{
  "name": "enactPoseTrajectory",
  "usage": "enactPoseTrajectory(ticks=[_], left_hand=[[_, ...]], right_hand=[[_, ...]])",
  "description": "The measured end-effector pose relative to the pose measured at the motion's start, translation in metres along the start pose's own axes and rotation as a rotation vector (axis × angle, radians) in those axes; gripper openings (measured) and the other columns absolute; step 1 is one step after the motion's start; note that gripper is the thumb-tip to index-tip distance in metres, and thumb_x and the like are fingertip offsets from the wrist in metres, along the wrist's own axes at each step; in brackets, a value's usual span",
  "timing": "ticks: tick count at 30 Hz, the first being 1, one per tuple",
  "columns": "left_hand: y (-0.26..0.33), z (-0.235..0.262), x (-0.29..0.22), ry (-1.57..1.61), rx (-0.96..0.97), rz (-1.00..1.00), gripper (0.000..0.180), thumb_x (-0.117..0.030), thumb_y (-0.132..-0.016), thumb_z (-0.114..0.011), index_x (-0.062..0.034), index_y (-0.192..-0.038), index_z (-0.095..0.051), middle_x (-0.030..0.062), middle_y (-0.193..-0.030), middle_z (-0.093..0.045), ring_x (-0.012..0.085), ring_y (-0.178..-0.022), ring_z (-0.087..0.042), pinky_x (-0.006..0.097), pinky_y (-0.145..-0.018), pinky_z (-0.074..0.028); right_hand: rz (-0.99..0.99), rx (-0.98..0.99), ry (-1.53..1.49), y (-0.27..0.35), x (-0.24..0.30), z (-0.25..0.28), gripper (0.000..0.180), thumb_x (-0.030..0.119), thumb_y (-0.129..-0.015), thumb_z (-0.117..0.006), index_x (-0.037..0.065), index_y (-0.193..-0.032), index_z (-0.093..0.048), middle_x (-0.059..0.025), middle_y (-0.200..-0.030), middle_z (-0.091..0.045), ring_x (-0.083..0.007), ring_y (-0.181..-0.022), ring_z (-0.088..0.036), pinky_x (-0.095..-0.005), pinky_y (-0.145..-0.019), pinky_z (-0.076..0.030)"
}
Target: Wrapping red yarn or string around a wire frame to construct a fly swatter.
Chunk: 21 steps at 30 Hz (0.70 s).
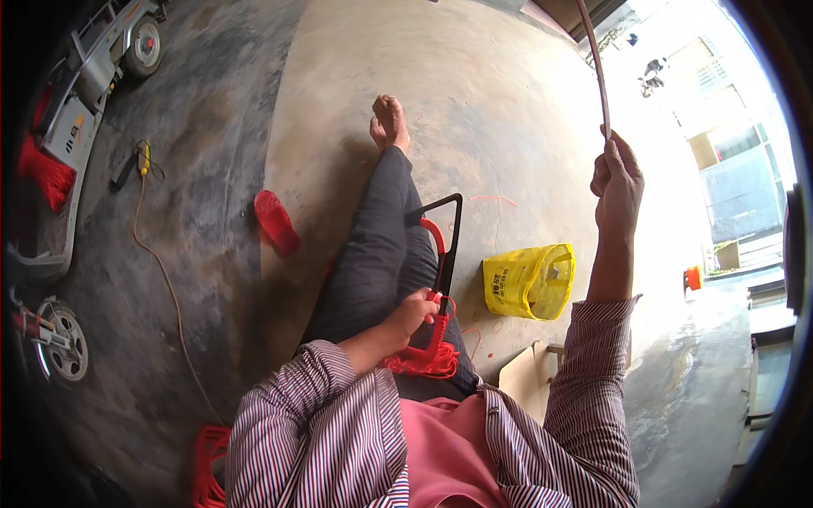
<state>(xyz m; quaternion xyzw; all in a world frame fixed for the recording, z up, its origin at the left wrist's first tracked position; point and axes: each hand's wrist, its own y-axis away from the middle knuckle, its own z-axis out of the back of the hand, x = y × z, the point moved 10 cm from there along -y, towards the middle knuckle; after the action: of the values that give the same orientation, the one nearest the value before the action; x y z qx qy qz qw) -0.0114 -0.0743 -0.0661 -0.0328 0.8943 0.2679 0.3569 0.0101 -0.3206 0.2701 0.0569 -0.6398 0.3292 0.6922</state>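
My left hand (412,311) is closed on a black angular frame (455,241) above my lap. A red curved piece (436,233) lies along the frame's inner side. Below that hand, a bundle of red strands (434,360) rests on my lap, with loose ends trailing off. My right hand (619,173) is raised far out to the right, its fingers pinching a long thin brownish-red strand (598,68). The strand runs up from the fingers past the top edge. Whether it joins the red bundle does not show.
A yellow basket-like container (500,284) stands right of my legs, near a beige stool or board (523,383). A red slipper (276,222) lies left of my stretched leg. Further left are a yellow-ended cord (144,158) and a parked vehicle (72,140). Red plastic (207,466) sits lower left.
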Motion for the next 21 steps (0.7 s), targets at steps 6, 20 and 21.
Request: enactPoseTrajectory(ticks=[6,20,21], left_hand=[[0.008,-0.001,-0.009,-0.111,-0.041,-0.017,0.015,-0.012,-0.079,-0.053,-0.0084,-0.093,-0.055,-0.0015,-0.084,-0.055,0.0087,-0.075,-0.048,0.023,-0.072,-0.038],[0.040,-0.002,-0.015,-0.081,-0.018,0.013,0.033,-0.005,-0.074,-0.046,-0.0018,-0.106,-0.054,0.0022,-0.086,-0.056,0.0093,-0.076,-0.046,0.022,-0.075,-0.036],[0.041,0.001,-0.014,-0.078,-0.015,0.020,0.032,-0.005,-0.074,-0.046,-0.0018,-0.105,-0.055,0.0020,-0.086,-0.056,0.0092,-0.075,-0.046,0.021,-0.075,-0.036]], right_hand=[[-0.124,-0.049,-0.083,0.029,-0.056,0.043,0.027,0.011,-0.093,-0.049,-0.001,-0.116,-0.057,0.0054,-0.059,-0.040,-0.0012,-0.046,-0.027,-0.0188,-0.040,-0.019],[-0.416,-0.135,-0.230,0.087,-0.180,0.059,0.022,0.018,-0.093,-0.053,0.003,-0.107,-0.060,0.0075,-0.058,-0.038,0.0000,-0.045,-0.027,-0.0171,-0.039,-0.020],[-0.394,-0.149,-0.237,0.084,-0.180,0.053,0.022,0.018,-0.094,-0.052,0.003,-0.107,-0.061,0.0076,-0.057,-0.037,0.0000,-0.045,-0.027,-0.0173,-0.039,-0.020]])
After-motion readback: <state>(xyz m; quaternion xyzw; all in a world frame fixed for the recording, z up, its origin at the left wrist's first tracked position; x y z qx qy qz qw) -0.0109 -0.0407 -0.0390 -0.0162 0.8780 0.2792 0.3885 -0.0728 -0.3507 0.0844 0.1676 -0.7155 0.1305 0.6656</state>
